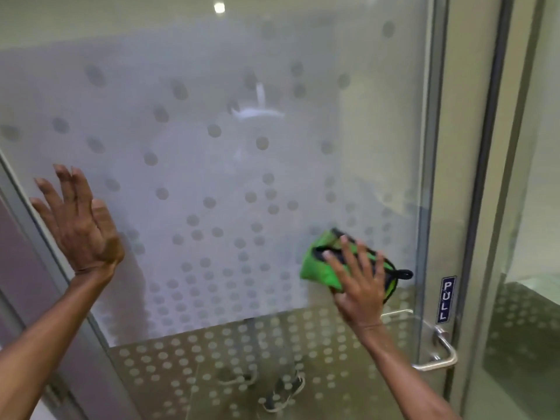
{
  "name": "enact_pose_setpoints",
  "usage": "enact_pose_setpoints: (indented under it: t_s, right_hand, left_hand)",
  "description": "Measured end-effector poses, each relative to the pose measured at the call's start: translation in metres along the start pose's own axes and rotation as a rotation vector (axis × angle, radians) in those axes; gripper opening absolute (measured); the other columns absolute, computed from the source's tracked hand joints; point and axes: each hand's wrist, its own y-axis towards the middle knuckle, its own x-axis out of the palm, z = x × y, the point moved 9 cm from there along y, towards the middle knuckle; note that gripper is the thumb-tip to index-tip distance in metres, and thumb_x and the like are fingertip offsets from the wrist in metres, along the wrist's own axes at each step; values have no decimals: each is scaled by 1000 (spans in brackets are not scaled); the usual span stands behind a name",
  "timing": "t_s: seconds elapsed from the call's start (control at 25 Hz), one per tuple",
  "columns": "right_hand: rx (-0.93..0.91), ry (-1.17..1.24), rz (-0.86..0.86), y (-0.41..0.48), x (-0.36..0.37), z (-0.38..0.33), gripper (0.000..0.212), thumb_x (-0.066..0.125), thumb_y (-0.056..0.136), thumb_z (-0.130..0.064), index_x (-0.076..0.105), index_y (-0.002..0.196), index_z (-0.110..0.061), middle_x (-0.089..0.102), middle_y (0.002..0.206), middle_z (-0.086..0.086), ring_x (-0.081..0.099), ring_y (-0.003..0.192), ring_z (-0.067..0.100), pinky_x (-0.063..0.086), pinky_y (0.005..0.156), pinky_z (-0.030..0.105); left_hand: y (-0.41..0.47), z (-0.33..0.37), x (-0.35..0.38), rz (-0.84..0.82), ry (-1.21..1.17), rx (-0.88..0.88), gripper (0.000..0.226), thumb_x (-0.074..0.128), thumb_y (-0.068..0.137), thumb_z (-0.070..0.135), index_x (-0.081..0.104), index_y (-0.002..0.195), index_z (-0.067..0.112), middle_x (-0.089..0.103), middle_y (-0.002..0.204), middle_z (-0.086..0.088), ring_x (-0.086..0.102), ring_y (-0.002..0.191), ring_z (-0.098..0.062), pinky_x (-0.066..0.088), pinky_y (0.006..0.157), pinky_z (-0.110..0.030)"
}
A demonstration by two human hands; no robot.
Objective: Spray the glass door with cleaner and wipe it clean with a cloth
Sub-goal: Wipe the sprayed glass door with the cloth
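Observation:
The glass door (230, 165) fills the view, frosted and covered with a pattern of grey dots. My right hand (356, 283) lies flat, fingers spread, pressing a folded green cloth (321, 269) with black trim against the glass low on the right, just above the handle. My left hand (78, 219) rests open against the door's left edge, fingers spread and holding nothing. No spray bottle is in view.
A metal pull handle (439, 356) sits at the lower right beside a blue "PULL" sign (446, 299). The metal door frame (472, 177) runs down the right, another frame post (39, 237) slants down the left. Shoes (281, 392) show through the lower glass.

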Motion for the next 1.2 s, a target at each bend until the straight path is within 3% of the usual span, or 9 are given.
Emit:
enact_pose_setpoints:
  t_s: [0.16,0.28,0.4,0.56,0.76,0.88,1.0,1.12,1.2]
  right_hand:
    - [418,257,250,76,-33,88,75,53,79,-10,39,152,-21,35,163,17,26,154,34,18,123,65]
    - [539,359,465,139,-51,75,68,54,80,-4,49,148,-12,44,158,19,35,150,37,25,123,60]
    - [360,429,479,189,-54,-9,66,56,74,-3,60,140,-4,52,152,18,41,147,37,23,126,52]
    - [5,518,186,171,-33,-125,73,54,69,-5,61,141,-12,50,155,11,35,152,33,16,128,50]
    - [-231,110,-44,29,-4,-82,89,64,66,-6,48,152,-25,35,164,-1,26,156,23,26,125,48]
    - [-37,-22,-33,18,-13,16,94,68,73,-20,31,159,-31,20,171,-4,32,153,25,35,114,49]
    - [70,68,76,65,-27,71,59,51,98,-40,39,152,-20,25,167,5,36,149,31,31,118,57]
    - [277,371,272,125,-41,75,73,52,95,-20,22,161,-31,18,168,-11,19,157,24,18,128,49]
    - [438,518,422,165,-51,65,74,54,95,-13,24,161,-28,21,169,-6,18,157,26,22,127,52]
  left_hand:
    - [-1,-5,7,4,-12,26,53,19,111,30,17,162,19,14,169,-5,12,156,-41,8,123,-65]
    - [-3,-14,15,10,-7,34,53,19,111,30,15,163,20,10,170,0,11,158,-33,8,125,-62]
    - [-4,-21,19,6,-23,37,53,20,111,29,15,163,22,12,171,2,9,158,-27,9,125,-61]
    - [-4,-23,20,-8,-31,23,53,20,111,30,15,163,23,11,171,4,9,159,-25,9,125,-60]
    - [-2,-42,33,-85,-22,1,55,18,109,34,11,163,25,8,171,4,9,158,-28,16,122,-64]
    - [-2,-42,30,-70,-9,-14,55,17,110,33,10,163,23,7,171,3,9,158,-29,17,122,-65]
    - [-3,-25,22,-53,23,25,55,18,110,31,12,163,20,7,171,0,8,158,-32,8,125,-62]
    - [-4,-2,15,-66,52,162,55,24,109,27,16,162,13,9,170,-5,8,157,-35,2,126,-55]
    - [-5,6,12,-70,65,174,55,25,109,26,18,161,8,9,169,-7,7,157,-32,1,127,-53]
